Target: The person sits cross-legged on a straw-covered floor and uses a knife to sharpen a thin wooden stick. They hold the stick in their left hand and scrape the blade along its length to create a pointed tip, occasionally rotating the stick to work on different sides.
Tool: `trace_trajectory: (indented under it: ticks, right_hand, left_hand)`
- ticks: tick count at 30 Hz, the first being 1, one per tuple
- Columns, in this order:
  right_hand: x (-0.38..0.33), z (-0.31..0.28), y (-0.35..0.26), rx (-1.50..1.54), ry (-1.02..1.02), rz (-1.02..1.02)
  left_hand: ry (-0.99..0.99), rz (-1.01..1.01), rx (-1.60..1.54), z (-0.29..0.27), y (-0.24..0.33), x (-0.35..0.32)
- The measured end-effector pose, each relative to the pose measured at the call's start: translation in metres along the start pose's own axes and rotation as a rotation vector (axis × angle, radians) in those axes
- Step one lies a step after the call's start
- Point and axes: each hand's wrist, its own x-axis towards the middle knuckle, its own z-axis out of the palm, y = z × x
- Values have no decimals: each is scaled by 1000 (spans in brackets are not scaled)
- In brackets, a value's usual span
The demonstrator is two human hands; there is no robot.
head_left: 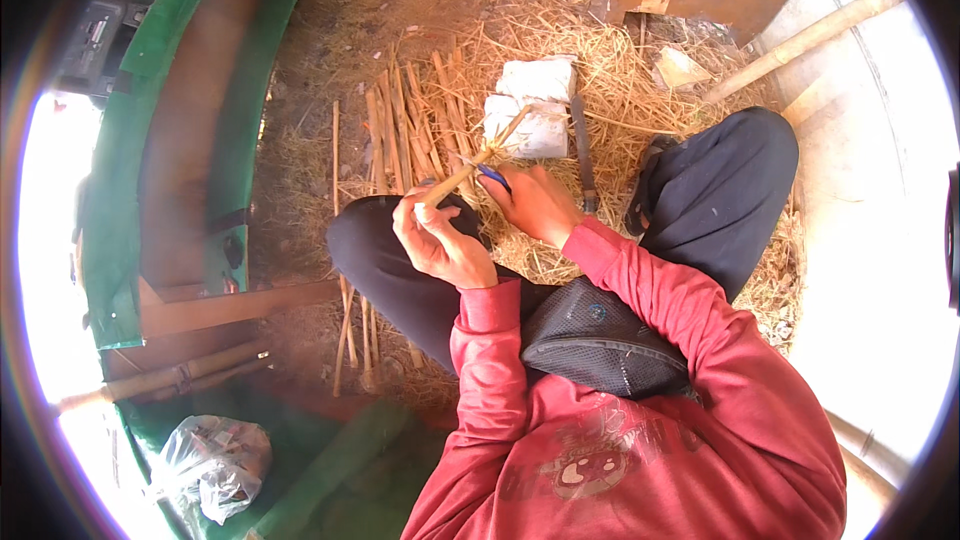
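Above my lap, my left hand [445,238] is closed around the lower end of a pale bamboo stick [455,183]. The stick slants up and to the right, and its upper part is frayed into thin shavings [492,148]. My right hand [535,202] is closed on a small blue-handled cutting tool [493,176], held against the stick just below the frayed part. Most of the tool is hidden by my fingers, so its exact kind is unclear. Just beyond my hands, two white wrapped blocks [530,130] lie on the straw, with a long dark blade [581,145] beside them.
Several split bamboo strips [400,125] lie to the left of the blocks, on ground strewn with straw [620,80]. A green-edged wooden panel [190,120] stands at left. A clear plastic bag [215,460] sits at lower left. A bamboo pole [805,40] leans at upper right.
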Motion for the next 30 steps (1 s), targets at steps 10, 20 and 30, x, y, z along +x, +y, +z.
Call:
trace_trajectory:
  ticks: [10,20,30]
  right_hand:
    - [-10,-10,-18,-79,101,42]
    - [-9,-25,49,-44,41,106]
    - [-24,-60,-6,105,9,-113]
  left_hand:
    - [-40,25,-83,4,6,6]
    - [-187,121,-99,25,30,10]
    - [-135,102,-90,3,26,27]
